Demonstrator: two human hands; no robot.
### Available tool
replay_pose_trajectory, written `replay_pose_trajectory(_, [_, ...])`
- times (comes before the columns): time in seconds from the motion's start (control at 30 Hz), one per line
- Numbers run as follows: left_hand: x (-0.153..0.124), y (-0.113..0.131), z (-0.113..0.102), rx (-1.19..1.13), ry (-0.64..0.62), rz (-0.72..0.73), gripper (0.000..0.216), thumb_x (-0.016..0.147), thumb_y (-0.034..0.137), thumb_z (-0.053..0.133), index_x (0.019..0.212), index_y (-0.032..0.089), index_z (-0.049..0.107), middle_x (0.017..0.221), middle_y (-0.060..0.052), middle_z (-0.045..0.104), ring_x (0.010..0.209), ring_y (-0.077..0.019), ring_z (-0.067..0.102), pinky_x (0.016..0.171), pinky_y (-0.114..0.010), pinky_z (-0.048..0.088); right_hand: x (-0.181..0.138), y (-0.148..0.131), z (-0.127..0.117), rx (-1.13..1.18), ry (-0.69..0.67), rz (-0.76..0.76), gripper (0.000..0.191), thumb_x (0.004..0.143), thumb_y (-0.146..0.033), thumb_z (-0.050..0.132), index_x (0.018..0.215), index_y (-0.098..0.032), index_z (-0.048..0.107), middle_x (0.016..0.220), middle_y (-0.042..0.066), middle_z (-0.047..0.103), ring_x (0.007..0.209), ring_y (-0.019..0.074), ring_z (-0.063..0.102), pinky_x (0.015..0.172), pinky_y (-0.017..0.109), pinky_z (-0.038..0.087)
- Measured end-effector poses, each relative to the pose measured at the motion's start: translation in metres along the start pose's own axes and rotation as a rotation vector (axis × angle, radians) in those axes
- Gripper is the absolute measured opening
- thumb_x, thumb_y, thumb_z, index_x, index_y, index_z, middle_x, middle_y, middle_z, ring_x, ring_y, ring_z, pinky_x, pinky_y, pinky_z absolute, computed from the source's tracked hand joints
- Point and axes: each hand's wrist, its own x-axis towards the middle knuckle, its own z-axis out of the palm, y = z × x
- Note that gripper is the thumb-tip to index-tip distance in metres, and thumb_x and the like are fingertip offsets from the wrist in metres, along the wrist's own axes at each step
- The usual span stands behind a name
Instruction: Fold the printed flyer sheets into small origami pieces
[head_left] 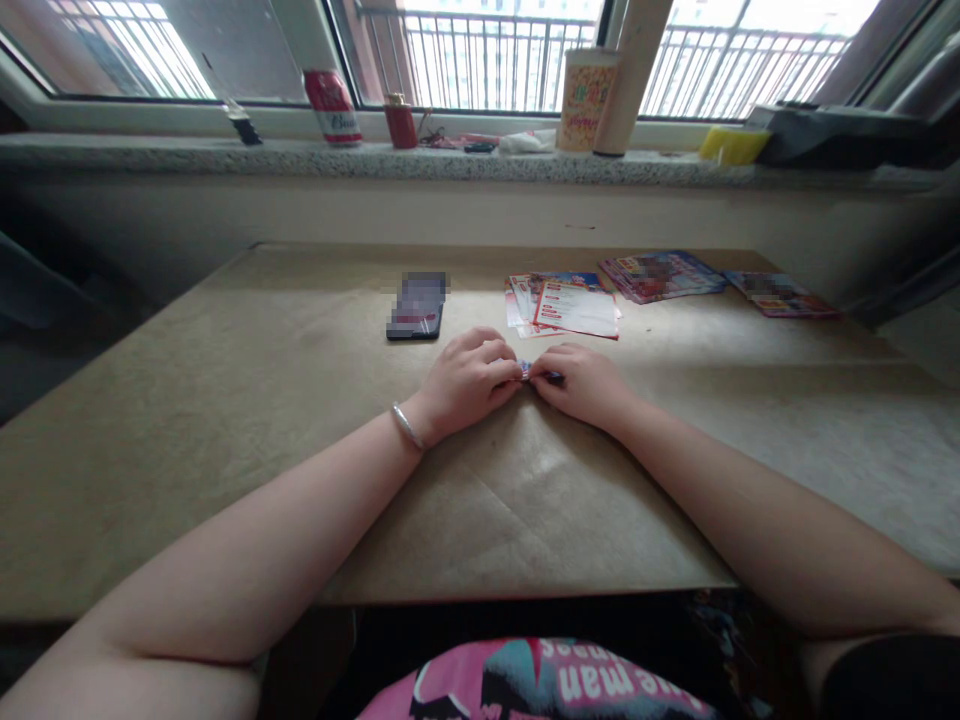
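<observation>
Between my two hands, close above or on the tabletop, is a small strip of printed paper [526,370] in blue, white and red. Most of it is covered by fingers, so its full shape is hidden. My left hand [476,378], with a silver bracelet at the wrist, has its fingers curled and pinches the strip's left end. From the other side my right hand [583,385] grips the right end between thumb and fingers. Just beyond the hands lies a loose pile of printed leaflets [576,308], the top one white with a red border.
A dark phone [417,306] lies beyond my left hand. More colourful leaflets [664,275] are at the back right, with another stack [780,294] beside them. On the windowsill [450,166] stand a red-and-white can [332,108], a red lighter [400,122] and a patterned cup [587,100].
</observation>
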Motion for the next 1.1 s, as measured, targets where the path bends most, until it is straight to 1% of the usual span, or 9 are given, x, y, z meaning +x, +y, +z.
replay_pose_trajectory(0.03, [0.000, 0.001, 0.001, -0.047, -0.008, -0.017, 0.017, 0.093, 0.028, 0.053, 0.090, 0.021, 0.068, 0.097, -0.004, 0.069, 0.093, -0.0180, 0.060, 0.084, -0.031, 0.047, 0.000, 0.000, 0.000, 0.010, 0.003, 0.002, 0.015, 0.084, -0.024, 0.055, 0.086, -0.022, 0.069, 0.088, 0.004, 0.071, 0.086, 0.0195, 0.062, 0.075, 0.030, 0.044])
replay_pose_trajectory(0.1, [-0.001, 0.004, 0.004, -0.097, -0.027, -0.119, 0.017, 0.092, 0.026, 0.052, 0.092, 0.019, 0.068, 0.095, -0.004, 0.069, 0.081, -0.0149, 0.062, 0.072, -0.026, 0.047, 0.000, -0.001, 0.002, 0.050, 0.008, 0.016, 0.014, 0.082, -0.022, 0.055, 0.087, -0.022, 0.068, 0.089, 0.003, 0.070, 0.084, 0.0186, 0.062, 0.075, 0.029, 0.044])
replay_pose_trajectory(0.2, [0.000, 0.007, 0.006, -0.080, -0.034, -0.197, 0.017, 0.091, 0.027, 0.053, 0.092, 0.020, 0.068, 0.091, -0.004, 0.069, 0.077, -0.0150, 0.063, 0.066, -0.025, 0.046, 0.002, -0.004, 0.004, 0.123, 0.017, 0.064, 0.012, 0.080, -0.020, 0.055, 0.086, -0.022, 0.066, 0.085, 0.002, 0.069, 0.078, 0.0170, 0.061, 0.070, 0.028, 0.044])
replay_pose_trajectory(0.3, [0.001, 0.008, 0.005, -0.057, -0.049, -0.196, 0.019, 0.092, 0.029, 0.053, 0.090, 0.020, 0.069, 0.089, -0.003, 0.070, 0.080, -0.0159, 0.064, 0.065, -0.025, 0.045, 0.004, -0.006, 0.007, 0.147, 0.029, 0.101, 0.009, 0.078, -0.021, 0.056, 0.081, -0.022, 0.064, 0.081, 0.002, 0.067, 0.075, 0.0167, 0.059, 0.068, 0.027, 0.043])
replay_pose_trajectory(0.4, [0.001, 0.008, 0.004, -0.036, -0.064, -0.183, 0.020, 0.093, 0.029, 0.052, 0.087, 0.021, 0.069, 0.087, -0.003, 0.071, 0.080, -0.0159, 0.064, 0.065, -0.025, 0.044, 0.005, -0.008, 0.009, 0.140, 0.029, 0.106, 0.006, 0.074, -0.020, 0.057, 0.077, -0.022, 0.062, 0.079, 0.002, 0.066, 0.076, 0.0172, 0.059, 0.068, 0.028, 0.043])
replay_pose_trajectory(0.67, [-0.001, 0.009, 0.004, 0.013, -0.060, -0.138, 0.023, 0.093, 0.030, 0.049, 0.081, 0.019, 0.065, 0.085, -0.003, 0.069, 0.076, -0.0153, 0.063, 0.061, -0.025, 0.041, 0.003, -0.005, 0.001, 0.028, 0.002, 0.097, 0.003, 0.071, -0.019, 0.057, 0.071, -0.022, 0.057, 0.077, 0.002, 0.063, 0.076, 0.0183, 0.057, 0.067, 0.028, 0.041])
replay_pose_trajectory(0.9, [-0.002, 0.007, 0.004, -0.010, -0.039, -0.157, 0.025, 0.093, 0.030, 0.049, 0.076, 0.018, 0.062, 0.082, -0.003, 0.066, 0.068, -0.0124, 0.058, 0.057, -0.023, 0.038, 0.000, 0.001, -0.003, 0.025, -0.010, 0.082, 0.006, 0.071, -0.018, 0.057, 0.075, -0.021, 0.061, 0.082, 0.003, 0.064, 0.080, 0.0186, 0.058, 0.070, 0.028, 0.043])
replay_pose_trajectory(1.1, [-0.003, 0.005, 0.003, -0.033, -0.021, -0.188, 0.024, 0.093, 0.031, 0.049, 0.079, 0.018, 0.063, 0.081, -0.003, 0.066, 0.065, -0.0119, 0.056, 0.056, -0.023, 0.037, 0.000, 0.009, -0.004, 0.032, -0.016, 0.098, 0.007, 0.071, -0.017, 0.057, 0.074, -0.021, 0.062, 0.081, 0.003, 0.063, 0.077, 0.0178, 0.058, 0.068, 0.028, 0.044])
